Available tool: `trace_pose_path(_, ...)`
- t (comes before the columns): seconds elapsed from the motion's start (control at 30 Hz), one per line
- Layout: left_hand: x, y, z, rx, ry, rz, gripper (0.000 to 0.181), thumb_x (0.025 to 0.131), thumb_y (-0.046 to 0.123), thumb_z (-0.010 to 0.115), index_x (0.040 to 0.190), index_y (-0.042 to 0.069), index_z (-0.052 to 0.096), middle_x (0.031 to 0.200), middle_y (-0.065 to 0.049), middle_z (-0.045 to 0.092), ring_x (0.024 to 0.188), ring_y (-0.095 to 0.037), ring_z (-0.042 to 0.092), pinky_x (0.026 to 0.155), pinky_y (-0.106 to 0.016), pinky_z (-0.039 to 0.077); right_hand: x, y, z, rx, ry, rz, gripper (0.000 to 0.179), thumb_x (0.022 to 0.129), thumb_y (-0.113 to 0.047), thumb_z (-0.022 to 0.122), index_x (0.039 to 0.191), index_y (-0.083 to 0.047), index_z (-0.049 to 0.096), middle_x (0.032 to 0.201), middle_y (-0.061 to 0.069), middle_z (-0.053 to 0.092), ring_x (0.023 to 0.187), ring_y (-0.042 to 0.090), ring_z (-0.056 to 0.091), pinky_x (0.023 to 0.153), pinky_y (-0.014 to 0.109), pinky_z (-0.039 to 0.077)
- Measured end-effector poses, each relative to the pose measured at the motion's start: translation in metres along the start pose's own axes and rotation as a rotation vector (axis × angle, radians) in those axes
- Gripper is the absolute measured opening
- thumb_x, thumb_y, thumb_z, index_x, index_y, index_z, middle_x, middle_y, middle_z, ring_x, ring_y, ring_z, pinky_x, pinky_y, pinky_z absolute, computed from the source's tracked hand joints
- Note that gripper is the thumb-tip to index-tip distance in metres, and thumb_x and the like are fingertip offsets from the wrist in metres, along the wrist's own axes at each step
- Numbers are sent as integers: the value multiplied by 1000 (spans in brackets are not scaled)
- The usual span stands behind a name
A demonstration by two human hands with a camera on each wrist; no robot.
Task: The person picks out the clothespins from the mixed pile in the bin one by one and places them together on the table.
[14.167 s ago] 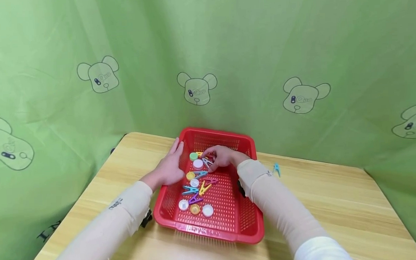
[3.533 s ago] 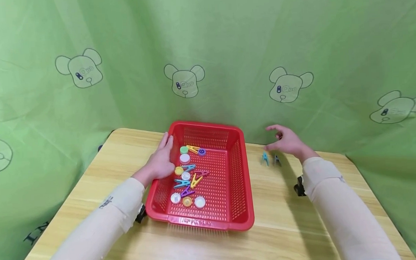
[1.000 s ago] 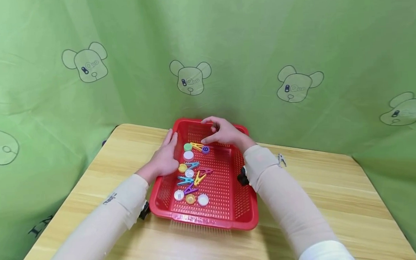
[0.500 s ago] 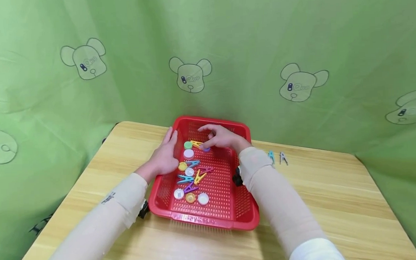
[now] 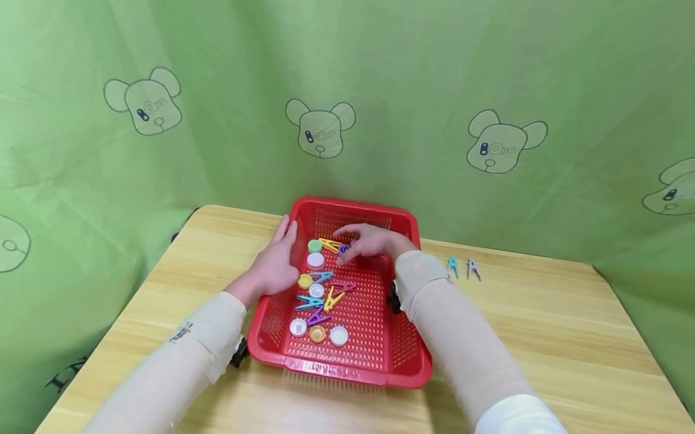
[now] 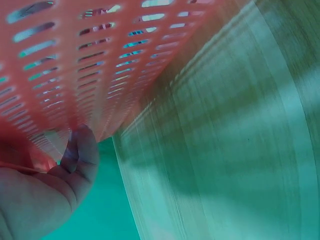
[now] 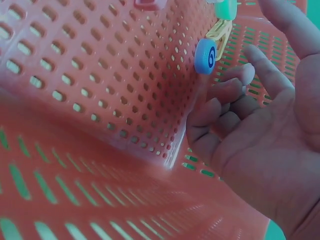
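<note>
My left hand (image 5: 273,269) holds the left rim of a red perforated plastic basket (image 5: 353,375), its fingers bent against the outer wall in the left wrist view. Inside the basket, my right hand (image 5: 371,240) hangs with thumb and index finger spread and the other fingers curled. A purple bottle cap (image 7: 205,56) lies just beyond its fingers, apart from them. Beside that cap are a yellow clothespin (image 5: 328,244), a green cap (image 5: 314,245) and a pale lilac cap (image 5: 315,261). Several more caps and clothespins, such as a purple clothespin (image 5: 318,316), lie along the basket's left side.
A blue clothespin (image 5: 453,266) and a grey clothespin (image 5: 472,269) stand side by side on the wooden table (image 5: 535,325), right of the basket. A green printed curtain (image 5: 401,113) hangs behind and along both sides.
The grey clothespin has gone from the basket to the table beside the blue one. My right hand has returned to the basket and lowered near the purple cap. My left hand stays at the rim.
</note>
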State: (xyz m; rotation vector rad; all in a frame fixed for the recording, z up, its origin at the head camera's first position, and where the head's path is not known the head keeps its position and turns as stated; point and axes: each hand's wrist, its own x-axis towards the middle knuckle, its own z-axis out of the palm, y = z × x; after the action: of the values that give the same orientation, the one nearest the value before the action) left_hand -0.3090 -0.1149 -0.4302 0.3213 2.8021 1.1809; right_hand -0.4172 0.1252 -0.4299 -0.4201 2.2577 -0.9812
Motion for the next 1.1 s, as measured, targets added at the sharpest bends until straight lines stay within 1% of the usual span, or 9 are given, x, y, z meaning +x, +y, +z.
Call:
trace_pose_path(0.13, -1, -3, -1, 11, 3, 14, 102, 79, -6, 63, 161, 9, 6, 166, 1, -13, 147, -35, 18, 99, -45, 48, 1, -1, 1, 11, -14, 40, 78, 78, -26, 85, 147, -20, 49, 132, 12, 51, 122, 32, 48, 100, 51, 48)
trace_pose_path(0.23, -1, -4, -2, 30, 14, 21, 101, 79, -5, 63, 161, 8, 6, 166, 0, -12, 147, -34, 19, 102, -46, 45, 2, 0, 1, -14, -19, 51, 78, 78, -27, 85, 148, -20, 49, 135, 12, 50, 124, 32, 46, 102, 51, 45)
trace_pose_path(0.37, -1, -4, -2, 44, 21, 27, 100, 78, -4, 63, 161, 7, 7, 166, -1, -11, 147, -34, 18, 103, -46, 44, 3, 0, 0, -49, -20, 75, 78, 78, -28, 85, 147, -20, 50, 137, 13, 48, 126, 33, 44, 104, 52, 42)
trace_pose_path(0.5, 0, -4, -1, 41, 14, 26, 100, 78, -3, 63, 161, 7, 7, 166, -1, -11, 147, -33, 18, 103, -45, 44, 4, 2, 0, -47, -30, 109, 75, 79, -27, 85, 145, -20, 51, 137, 13, 47, 126, 33, 43, 104, 53, 43)
trace_pose_path(0.57, 0, -4, -1, 40, 13, 26, 101, 78, -4, 63, 161, 7, 7, 166, -1, -11, 147, -33, 18, 102, -45, 45, 4, 3, -1, -46, -39, 110, 74, 78, -27, 85, 144, -20, 52, 136, 13, 47, 126, 33, 43, 102, 52, 45)
trace_pose_path(0.73, 0, -4, -1, 45, 16, 24, 101, 78, -4, 64, 161, 7, 6, 166, -1, -11, 146, -33, 21, 101, -44, 47, 5, 3, -1, -59, -60, 82, 66, 79, -27, 85, 139, -18, 58, 133, 11, 51, 123, 31, 46, 102, 49, 46)
trace_pose_path(0.93, 1, -5, -1, 41, 15, 21, 103, 76, -5, 64, 161, 7, 6, 166, 0, -12, 146, -33, 21, 101, -43, 47, 4, 3, -1, -36, -51, 80, 58, 80, -23, 84, 133, -16, 62, 128, 11, 56, 119, 31, 50, 98, 48, 49)
trace_pose_path(1.0, 1, -4, -1, 37, 12, 19, 104, 76, -6, 64, 161, 7, 6, 166, 0, -13, 146, -34, 21, 100, -43, 48, 5, 3, 0, -46, -34, 51, 57, 81, -22, 83, 133, -14, 62, 127, 11, 56, 118, 31, 51, 99, 48, 48)
trace_pose_path(1.1, 1, -3, 0, 35, 11, 15, 104, 76, -6, 64, 161, 8, 6, 166, 1, -13, 146, -34, 22, 98, -42, 49, 8, 3, -1, -79, -12, -14, 58, 81, -21, 83, 135, -12, 60, 128, 13, 55, 116, 30, 50, 101, 47, 46)
